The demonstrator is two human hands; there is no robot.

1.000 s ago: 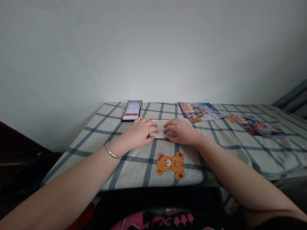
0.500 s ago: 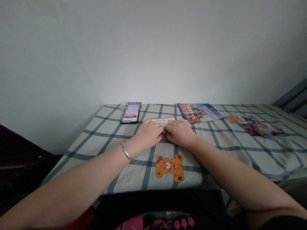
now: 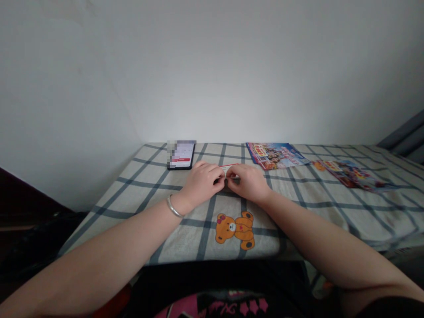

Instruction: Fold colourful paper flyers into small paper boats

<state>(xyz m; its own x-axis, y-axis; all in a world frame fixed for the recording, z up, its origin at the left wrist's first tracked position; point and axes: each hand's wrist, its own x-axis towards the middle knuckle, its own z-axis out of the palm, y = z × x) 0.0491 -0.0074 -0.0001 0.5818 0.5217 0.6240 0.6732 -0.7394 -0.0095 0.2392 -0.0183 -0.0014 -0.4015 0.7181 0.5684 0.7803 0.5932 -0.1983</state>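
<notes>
A small white paper with a red border [image 3: 231,167] lies on the checked cloth [image 3: 139,176], mostly hidden under my fingers. My left hand [image 3: 202,182], with a silver bangle at the wrist, pinches the paper's left part with curled fingers. Beside it and touching at the fingertips, my right hand [image 3: 249,182] pinches the right part. Only a thin red-edged strip of the paper shows above the fingers. A phone [image 3: 181,155] with a lit screen lies just beyond my left hand.
Two colourful leaflets lie on the cloth, one [image 3: 276,154] behind my right hand, another [image 3: 353,173] farther right. An orange bear print [image 3: 236,223] marks the cloth near me. A white wall rises behind. A dark frame edge [image 3: 402,137] shows at far right.
My hands went from lying flat on the paper to pinching it together at the middle. Less of the paper shows now; it looks folded or raised at its near edge.
</notes>
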